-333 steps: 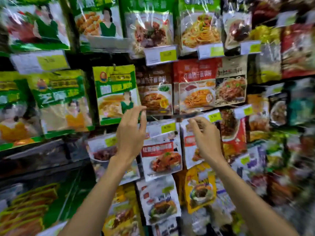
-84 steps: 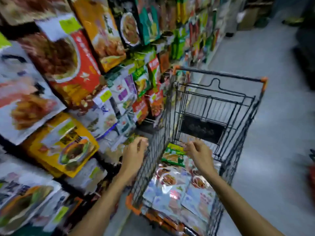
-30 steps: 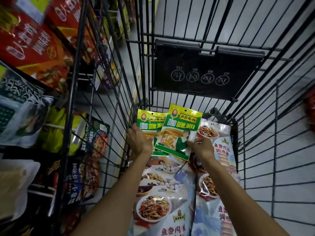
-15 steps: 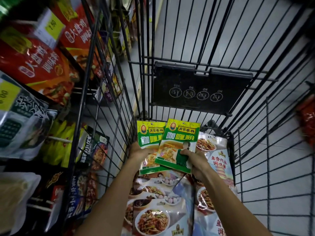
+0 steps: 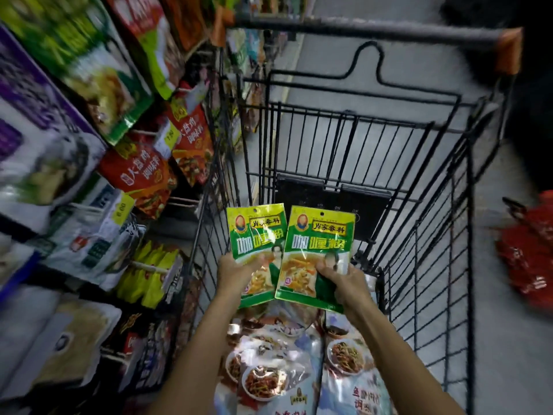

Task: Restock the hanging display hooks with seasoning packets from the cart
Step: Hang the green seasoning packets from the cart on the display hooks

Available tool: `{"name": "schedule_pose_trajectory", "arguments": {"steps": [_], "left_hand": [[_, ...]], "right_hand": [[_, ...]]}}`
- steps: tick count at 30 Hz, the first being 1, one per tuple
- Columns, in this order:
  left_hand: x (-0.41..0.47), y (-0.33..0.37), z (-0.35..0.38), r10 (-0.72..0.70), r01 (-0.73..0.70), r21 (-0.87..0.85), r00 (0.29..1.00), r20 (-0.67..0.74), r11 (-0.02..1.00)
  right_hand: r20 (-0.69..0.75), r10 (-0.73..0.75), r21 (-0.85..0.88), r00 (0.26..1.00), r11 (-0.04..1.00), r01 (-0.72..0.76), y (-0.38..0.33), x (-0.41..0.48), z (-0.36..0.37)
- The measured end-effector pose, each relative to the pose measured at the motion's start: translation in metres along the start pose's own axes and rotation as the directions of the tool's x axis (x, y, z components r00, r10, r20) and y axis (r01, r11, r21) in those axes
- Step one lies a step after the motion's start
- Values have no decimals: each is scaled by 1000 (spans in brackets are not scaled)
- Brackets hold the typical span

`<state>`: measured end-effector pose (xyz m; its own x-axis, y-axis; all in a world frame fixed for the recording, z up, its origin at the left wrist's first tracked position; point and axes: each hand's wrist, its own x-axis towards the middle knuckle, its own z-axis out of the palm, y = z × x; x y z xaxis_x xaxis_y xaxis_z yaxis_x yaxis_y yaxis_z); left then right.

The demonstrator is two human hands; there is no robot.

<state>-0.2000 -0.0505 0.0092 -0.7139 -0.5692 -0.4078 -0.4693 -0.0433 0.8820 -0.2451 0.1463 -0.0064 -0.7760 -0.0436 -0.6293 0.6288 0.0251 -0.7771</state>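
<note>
I hold two green seasoning packets upright above the black wire cart (image 5: 466,223). My left hand (image 5: 236,272) grips the lower part of the left green packet (image 5: 254,235). My right hand (image 5: 344,280) grips the right green packet (image 5: 317,250), which overlaps the left one. Each has a punched hole at its top edge. Below them, several white packets with food pictures (image 5: 269,372) lie in the cart. The hanging display (image 5: 98,163) of packets on hooks fills the left side, with red packets (image 5: 140,178) nearest the cart.
The cart's handle bar (image 5: 374,31) with orange end caps crosses the top. A black plastic flap (image 5: 332,205) sits on the cart's far wall. Grey floor runs along the right, where a blurred red item (image 5: 526,256) lies. Yellow price tags (image 5: 124,209) hang from hooks.
Both hands have lifted the two green packets higher out of the cart. My view has tilted up, so the cart handle and more of the display show.
</note>
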Motion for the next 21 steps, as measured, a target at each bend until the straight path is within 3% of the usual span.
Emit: {"name": "schedule_pose_trajectory", "arguments": {"steps": [5, 10, 15, 21], "left_hand": [[-66, 64, -45, 158, -161, -51, 986, -60, 986], [-151, 118, -103, 256, -272, -68, 949, -186, 960], [-251, 158, -176, 349, -396, -52, 858, -377, 917], [-379, 197, -274, 426, -544, -37, 696, -579, 838]], "right_hand": [[141, -165, -14, 976, 986, 169, -61, -67, 2], [296, -312, -10, 903, 944, 329, -113, -155, 11], [472, -426, -15, 772, 872, 490, -154, -249, 32], [633, -531, 70, 563, 764, 641, -186, -365, 81]]}}
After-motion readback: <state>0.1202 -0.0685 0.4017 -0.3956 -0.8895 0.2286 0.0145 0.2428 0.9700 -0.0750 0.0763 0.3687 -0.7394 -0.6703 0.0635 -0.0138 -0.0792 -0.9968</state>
